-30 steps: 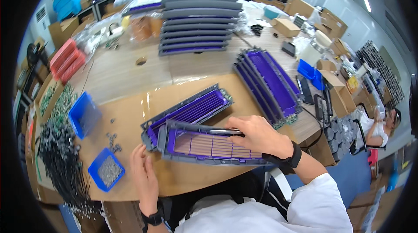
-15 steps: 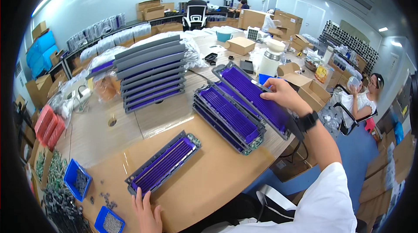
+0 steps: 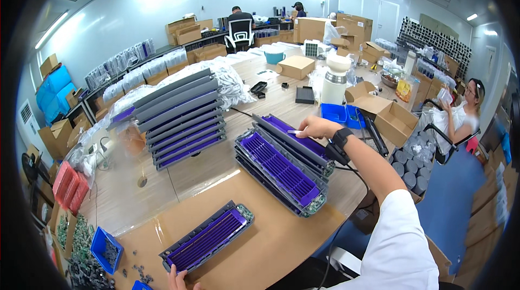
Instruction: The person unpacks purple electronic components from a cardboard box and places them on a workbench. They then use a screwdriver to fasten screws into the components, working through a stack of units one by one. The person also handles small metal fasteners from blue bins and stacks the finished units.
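Observation:
My right hand (image 3: 320, 129) is closed on a purple-and-grey slatted panel (image 3: 303, 141), tilted against the far right side of a stack of similar panels (image 3: 279, 168). A light-coloured tip shows at its fingertips; what it belongs to is unclear. Below the wrist, partly hidden by my arm, is a black corded object (image 3: 337, 154). At the lower edge, my left hand (image 3: 181, 279) has its fingers apart, touching the near end of a single panel (image 3: 208, 238) lying on brown cardboard. Most of this hand is cut off. Green circuit board shows at that panel's far end.
A taller panel stack (image 3: 181, 119) stands at back left. Blue bins (image 3: 106, 250) with small parts and loose black pieces are at near left. A white flask (image 3: 333, 87), more blue bins (image 3: 333, 112) and an open carton (image 3: 392, 122) stand at right. A seated person (image 3: 457, 108) is beyond.
My right hand and its panel have moved left, closer to the stack, and the panel has tilted more edge-on. My left hand sits lower in view. The whole view has shifted slightly.

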{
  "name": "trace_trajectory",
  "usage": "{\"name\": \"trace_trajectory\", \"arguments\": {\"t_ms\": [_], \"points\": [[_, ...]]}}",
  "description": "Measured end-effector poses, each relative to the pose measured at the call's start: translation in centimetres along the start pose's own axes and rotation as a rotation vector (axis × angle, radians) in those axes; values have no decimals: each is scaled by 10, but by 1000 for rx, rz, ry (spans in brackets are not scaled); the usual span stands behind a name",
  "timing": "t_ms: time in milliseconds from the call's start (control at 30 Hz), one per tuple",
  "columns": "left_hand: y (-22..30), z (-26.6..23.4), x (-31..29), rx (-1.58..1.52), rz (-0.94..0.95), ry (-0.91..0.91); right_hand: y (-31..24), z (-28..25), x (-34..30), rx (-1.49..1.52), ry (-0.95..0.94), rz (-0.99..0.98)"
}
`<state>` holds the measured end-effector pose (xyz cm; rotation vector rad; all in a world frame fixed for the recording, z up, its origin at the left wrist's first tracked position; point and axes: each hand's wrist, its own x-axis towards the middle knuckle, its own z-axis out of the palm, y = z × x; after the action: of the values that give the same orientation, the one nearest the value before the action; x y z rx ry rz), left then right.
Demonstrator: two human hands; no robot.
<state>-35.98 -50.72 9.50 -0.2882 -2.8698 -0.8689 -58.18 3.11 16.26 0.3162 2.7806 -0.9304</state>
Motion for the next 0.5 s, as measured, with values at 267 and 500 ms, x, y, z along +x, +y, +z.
{"name": "trace_trajectory", "arguments": {"t_ms": [267, 500], "points": [[73, -4, 35, -85, 125, -117, 42, -9, -20, 355, -267, -8], [116, 40, 92, -548, 131, -536, 61, 10, -29, 468, -209, -185]]}}
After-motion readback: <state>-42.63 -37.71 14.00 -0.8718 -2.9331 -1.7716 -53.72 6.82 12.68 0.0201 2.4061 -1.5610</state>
